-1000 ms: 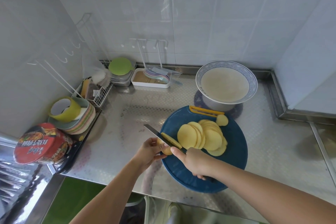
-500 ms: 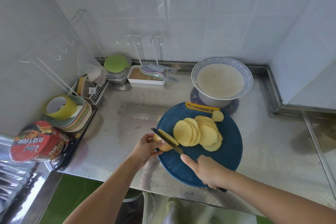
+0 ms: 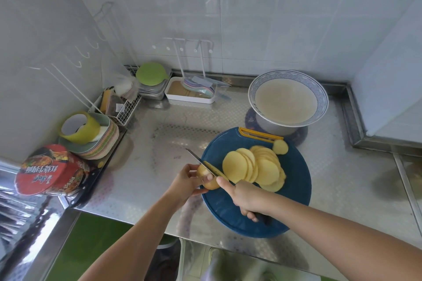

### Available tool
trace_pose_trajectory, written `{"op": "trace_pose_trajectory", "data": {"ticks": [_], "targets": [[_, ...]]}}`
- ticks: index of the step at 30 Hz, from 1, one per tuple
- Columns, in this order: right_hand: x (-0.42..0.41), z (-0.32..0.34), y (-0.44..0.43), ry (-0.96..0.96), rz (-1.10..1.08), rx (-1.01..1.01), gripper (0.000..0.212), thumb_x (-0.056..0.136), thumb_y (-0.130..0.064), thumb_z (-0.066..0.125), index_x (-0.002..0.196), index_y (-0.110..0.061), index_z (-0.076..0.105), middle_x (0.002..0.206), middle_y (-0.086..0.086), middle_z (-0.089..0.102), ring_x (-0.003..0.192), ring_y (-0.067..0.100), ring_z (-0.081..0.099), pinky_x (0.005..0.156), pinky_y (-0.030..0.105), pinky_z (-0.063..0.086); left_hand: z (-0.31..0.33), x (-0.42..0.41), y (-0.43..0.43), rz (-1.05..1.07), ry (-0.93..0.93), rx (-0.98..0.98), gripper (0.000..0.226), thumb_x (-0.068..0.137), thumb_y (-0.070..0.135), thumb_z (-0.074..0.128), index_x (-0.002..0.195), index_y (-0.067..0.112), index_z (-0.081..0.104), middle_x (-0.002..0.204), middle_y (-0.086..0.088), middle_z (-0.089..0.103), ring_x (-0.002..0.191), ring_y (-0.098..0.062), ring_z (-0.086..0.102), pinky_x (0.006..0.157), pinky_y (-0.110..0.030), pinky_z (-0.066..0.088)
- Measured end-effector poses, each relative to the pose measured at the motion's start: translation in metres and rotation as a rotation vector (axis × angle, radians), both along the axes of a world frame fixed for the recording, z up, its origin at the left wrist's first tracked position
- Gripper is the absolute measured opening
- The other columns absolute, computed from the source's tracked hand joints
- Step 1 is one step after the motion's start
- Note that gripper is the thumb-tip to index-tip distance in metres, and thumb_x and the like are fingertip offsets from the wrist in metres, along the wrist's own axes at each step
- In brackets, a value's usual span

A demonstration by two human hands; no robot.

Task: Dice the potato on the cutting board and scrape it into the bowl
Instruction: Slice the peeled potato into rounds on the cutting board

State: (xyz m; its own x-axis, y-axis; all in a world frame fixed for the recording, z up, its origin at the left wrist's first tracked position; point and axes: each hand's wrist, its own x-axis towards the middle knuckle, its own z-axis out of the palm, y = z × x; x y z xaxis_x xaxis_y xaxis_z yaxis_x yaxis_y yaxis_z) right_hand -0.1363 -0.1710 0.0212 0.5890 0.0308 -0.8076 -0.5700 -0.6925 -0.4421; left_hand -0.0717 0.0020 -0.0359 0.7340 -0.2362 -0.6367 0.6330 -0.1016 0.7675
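Fingers of the left hand pinch the yellow potato stub at the left edge of the round blue plastic cutting board; the right hand grips the slim steel knife, slicing. Next likely: dicing the pale round slices.

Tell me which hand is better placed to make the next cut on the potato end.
Right. The right hand grips the knife, its blade across the potato end at the left edge of the cutting board. The left hand holds that end steady and has no tool.
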Motion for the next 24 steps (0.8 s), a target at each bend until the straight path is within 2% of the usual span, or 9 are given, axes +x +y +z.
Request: {"op": "trace_pose_trajectory", "data": {"ticks": [5,8,14,24], "targets": [[0.007,-0.004,0.006,-0.019,0.017,-0.012,0.076,0.091,-0.077,0.014,0.074,-0.01,0.043,0.056,0.008,0.05,0.045,0.019,0.047,0.046,0.027,0.044,0.0,-0.001,0.002,-0.008,-0.011,-0.023,0.059,0.066,0.019,0.08,0.117,0.015,0.051,0.115,-0.008,0.058,0.101,-0.027,0.064,0.081,-0.04,0.058],[-0.001,-0.005,0.003,-0.024,-0.008,-0.017,0.079,0.09,-0.078,0.016,0.079,-0.007,0.048,0.06,0.008,0.051,0.047,0.018,0.047,0.046,0.027,0.043,0.0,0.0,0.002,-0.008,-0.008,-0.011,0.066,0.061,0.022,0.081,0.12,0.011,0.051,0.117,-0.01,0.059,0.101,-0.027,0.065,0.081,-0.039,0.058],[-0.03,-0.009,-0.02,0.031,-0.081,0.001,0.071,0.085,-0.084,0.021,0.065,-0.016,0.032,0.052,0.004,0.039,0.038,0.017,0.038,0.048,0.025,0.04,0.001,0.0,0.001,-0.02,-0.022,-0.01,0.071,0.059,0.022,0.08,0.121,0.005,0.05,0.117,-0.011,0.06,0.098,-0.025,0.066,0.074,-0.033,0.059],[-0.025,-0.012,-0.018,0.054,-0.067,0.0,0.074,0.084,-0.085,0.02,0.068,-0.014,0.034,0.051,0.004,0.038,0.04,0.016,0.038,0.048,0.026,0.039,-0.003,0.004,0.002,-0.021,0.005,0.01,0.072,0.055,0.023,0.084,0.117,0.007,0.052,0.119,-0.011,0.058,0.102,-0.028,0.065,0.076,-0.036,0.059]]}}
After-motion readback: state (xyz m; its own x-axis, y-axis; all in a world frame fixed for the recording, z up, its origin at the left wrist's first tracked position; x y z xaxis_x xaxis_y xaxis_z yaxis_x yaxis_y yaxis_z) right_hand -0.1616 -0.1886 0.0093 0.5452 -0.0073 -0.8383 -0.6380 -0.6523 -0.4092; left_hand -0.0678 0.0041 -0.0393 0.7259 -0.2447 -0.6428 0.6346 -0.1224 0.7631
